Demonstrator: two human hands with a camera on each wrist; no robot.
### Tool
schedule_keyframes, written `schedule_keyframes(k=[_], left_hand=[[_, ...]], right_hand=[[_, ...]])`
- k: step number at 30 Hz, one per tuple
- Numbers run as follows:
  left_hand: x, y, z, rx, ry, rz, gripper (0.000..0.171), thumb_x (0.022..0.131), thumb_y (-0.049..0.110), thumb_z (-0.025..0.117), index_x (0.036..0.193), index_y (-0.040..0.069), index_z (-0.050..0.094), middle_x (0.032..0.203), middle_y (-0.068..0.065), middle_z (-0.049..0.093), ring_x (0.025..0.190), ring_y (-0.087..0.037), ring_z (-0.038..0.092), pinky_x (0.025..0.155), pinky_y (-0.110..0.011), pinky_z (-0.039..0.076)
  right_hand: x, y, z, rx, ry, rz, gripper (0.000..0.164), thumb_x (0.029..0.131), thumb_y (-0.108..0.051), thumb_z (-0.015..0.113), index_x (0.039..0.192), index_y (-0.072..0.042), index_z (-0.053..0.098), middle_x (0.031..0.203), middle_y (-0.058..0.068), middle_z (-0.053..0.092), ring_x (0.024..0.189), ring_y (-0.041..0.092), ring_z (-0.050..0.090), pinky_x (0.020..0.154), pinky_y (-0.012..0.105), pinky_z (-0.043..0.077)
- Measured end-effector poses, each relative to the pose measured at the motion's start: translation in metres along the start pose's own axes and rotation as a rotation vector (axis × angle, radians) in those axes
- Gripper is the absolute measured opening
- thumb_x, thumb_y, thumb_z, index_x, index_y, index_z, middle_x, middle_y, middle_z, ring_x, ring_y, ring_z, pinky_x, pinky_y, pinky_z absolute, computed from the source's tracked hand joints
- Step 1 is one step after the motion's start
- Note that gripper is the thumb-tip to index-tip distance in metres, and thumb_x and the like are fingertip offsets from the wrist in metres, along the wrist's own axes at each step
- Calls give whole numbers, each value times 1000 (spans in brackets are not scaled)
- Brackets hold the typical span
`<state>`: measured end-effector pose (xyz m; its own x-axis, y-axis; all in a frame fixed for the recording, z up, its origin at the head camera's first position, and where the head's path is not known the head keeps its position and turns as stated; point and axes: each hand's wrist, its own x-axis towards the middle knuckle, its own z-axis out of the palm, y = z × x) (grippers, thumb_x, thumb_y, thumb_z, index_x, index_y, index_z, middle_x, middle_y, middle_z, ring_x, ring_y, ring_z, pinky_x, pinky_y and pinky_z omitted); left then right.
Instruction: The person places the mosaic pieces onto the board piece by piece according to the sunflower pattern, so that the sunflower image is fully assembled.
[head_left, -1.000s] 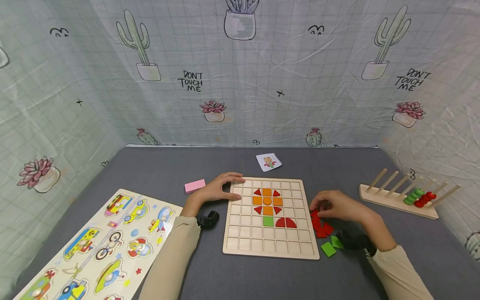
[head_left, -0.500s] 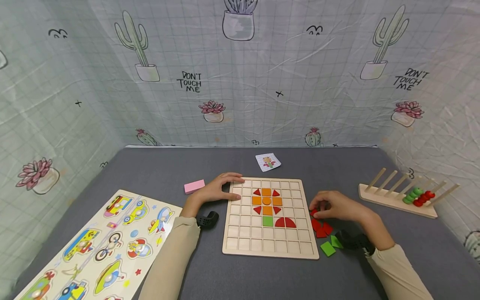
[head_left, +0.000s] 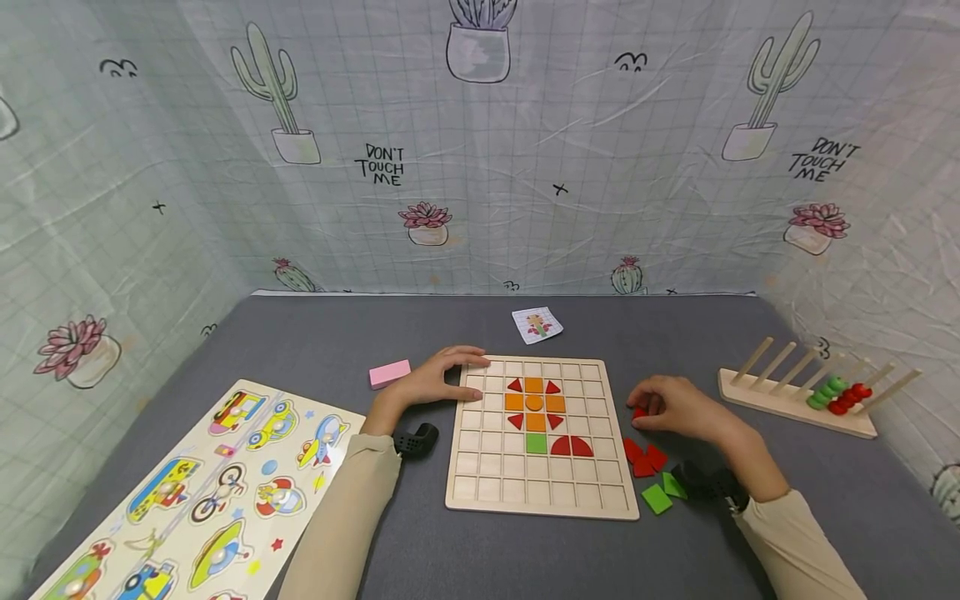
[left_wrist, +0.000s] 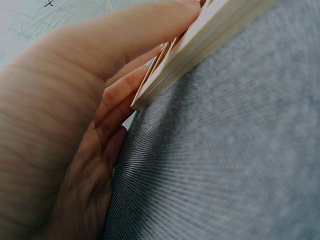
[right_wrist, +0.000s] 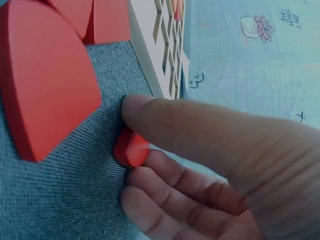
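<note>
A square wooden grid board (head_left: pixel 495 486) holds orange squares and an orange disc, a green square (head_left: pixel 536 443), small red triangles and two red quarter-rounds (head_left: pixel 581 447). My left hand (head_left: pixel 429 382) rests on its upper left corner, thumb and fingertips touching the rim, fingers fairly straight. Just right of the board, my right hand (head_left: pixel 675 408) pinches a small red wooden piece (right_wrist: pixel 132 150) between thumb and fingers, low over the cloth; its full shape is hidden. Below that hand lie several loose red pieces (right_wrist: pixel 47 80), one curved-sided, and two green pieces (head_left: pixel 657 499).
Behind the board lies a pattern card (head_left: pixel 537 324). A pink block (head_left: pixel 390 373) sits beside my left hand. The vehicle puzzle board (head_left: pixel 251 446) lies at left. A peg stand (head_left: pixel 795 406) with green and red beads stands at right, and a printed curtain surrounds the table.
My right hand has drawn slightly right and away from the board with a red piece, apart from the other red ones. My left hand stays on the board's corner.
</note>
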<state>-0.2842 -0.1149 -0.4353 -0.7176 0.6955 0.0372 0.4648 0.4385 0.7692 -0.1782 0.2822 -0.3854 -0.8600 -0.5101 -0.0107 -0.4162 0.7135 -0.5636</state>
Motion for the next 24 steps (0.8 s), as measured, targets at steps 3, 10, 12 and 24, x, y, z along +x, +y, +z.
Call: schedule_keyframes(k=[3,10,12,24], left_hand=[[0,0,0,-6,0,0,55,85,22,77,136,12,59,150,-8,42,142,-30,29,114,-55,22],[-1,1,0,-8,1,-2,55,85,21,77,136,12,59,150,-8,42,142,-30,30,114,-55,22],[-1,1,0,-8,2,-5,55,85,22,77,136,12,59,150,-8,42,141,-30,30,114,-55,22],[0,-1,0,3,-1,-12,55,85,24,77,136,14,59,150,-6,42,142,-29,29,114,-55,22]], right_hand=[[1,-2,1,-15,6,0,16,82,-7,77,95,0,70,86,3,63,69,7,55,60,24,49],[3,-5,0,-18,6,-18,15,81,-2,76,94,-1,70,86,3,61,69,7,53,60,24,49],[3,-8,0,-19,13,-32,14,81,-1,75,95,-1,70,87,3,61,69,7,52,60,24,48],[12,-30,5,-4,-14,-102,14,83,-2,75,96,-6,70,94,4,57,74,15,49,64,24,48]])
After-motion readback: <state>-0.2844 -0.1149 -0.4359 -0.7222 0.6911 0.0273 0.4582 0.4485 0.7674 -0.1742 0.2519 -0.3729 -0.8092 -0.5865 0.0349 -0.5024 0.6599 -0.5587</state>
